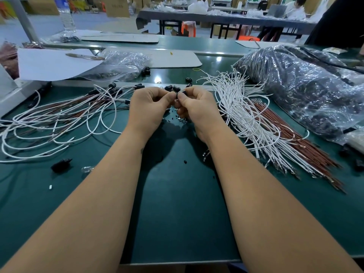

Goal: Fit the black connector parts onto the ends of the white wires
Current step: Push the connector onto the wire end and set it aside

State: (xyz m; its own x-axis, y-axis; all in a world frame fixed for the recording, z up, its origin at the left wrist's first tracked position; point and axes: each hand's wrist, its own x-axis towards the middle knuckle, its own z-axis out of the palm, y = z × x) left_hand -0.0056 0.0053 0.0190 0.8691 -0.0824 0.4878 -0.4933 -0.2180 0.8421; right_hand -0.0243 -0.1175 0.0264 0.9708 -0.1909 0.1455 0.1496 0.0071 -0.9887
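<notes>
My left hand (148, 107) and my right hand (195, 107) meet over the middle of the green table, fingertips together. My right hand pinches a small black connector part (182, 93) between thumb and fingers. My left hand's curled fingers pinch something at the same spot; what it holds is hidden. Loose black connector parts (171, 88) lie just beyond the hands. A bundle of bare white wires (242, 115) lies to the right. To the left sprawl white wires with black connectors fitted (110, 89).
Brown wires (291, 142) lie beside the white bundle at right. A large clear bag of black parts (303, 89) fills the right side, a smaller bag (122, 64) sits back left. A black piece (61, 164) and small bits lie on the green table (177, 213).
</notes>
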